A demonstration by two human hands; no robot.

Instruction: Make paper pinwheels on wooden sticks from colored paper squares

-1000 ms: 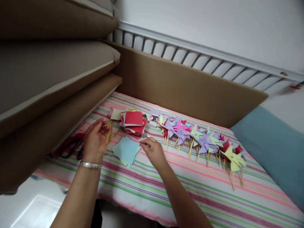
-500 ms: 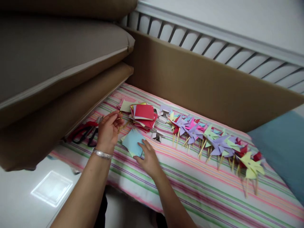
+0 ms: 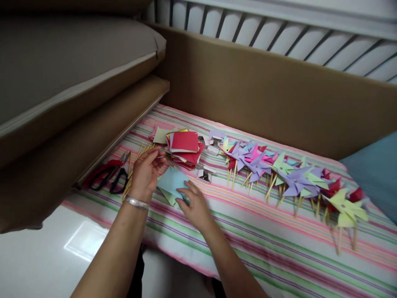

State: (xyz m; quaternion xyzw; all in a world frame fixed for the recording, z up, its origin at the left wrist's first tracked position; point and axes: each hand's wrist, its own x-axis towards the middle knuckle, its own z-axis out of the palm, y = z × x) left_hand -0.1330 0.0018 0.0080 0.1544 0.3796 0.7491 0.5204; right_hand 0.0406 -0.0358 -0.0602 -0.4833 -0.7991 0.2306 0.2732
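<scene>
My left hand [image 3: 146, 171], with a silver bangle at the wrist, hovers just left of a stack of coloured paper squares topped by a red sheet [image 3: 185, 141]. Its fingertips are pinched together; whatever is between them is too small to make out. My right hand [image 3: 196, 205] touches the right edge of a light blue paper square [image 3: 172, 180], fingers apart. Pale green paper [image 3: 170, 195] shows under the blue one. Beside the stack sits a small open box [image 3: 204, 175] with dark metal bits inside. Thin wooden sticks [image 3: 127, 182] lie partly behind my left hand.
Scissors [image 3: 107, 174] with red and black handles lie at the left. Several finished paper pinwheels on sticks [image 3: 294, 182] spread to the right. Another small white box [image 3: 214, 145] stands behind. Brown cushions [image 3: 77, 70] overhang the striped cloth [image 3: 263, 231] on the left.
The view has shifted, showing more of the sticks by the scissors. My left hand has moved slightly toward the stack. The right hand stays at the blue paper, exposing more green beneath.
</scene>
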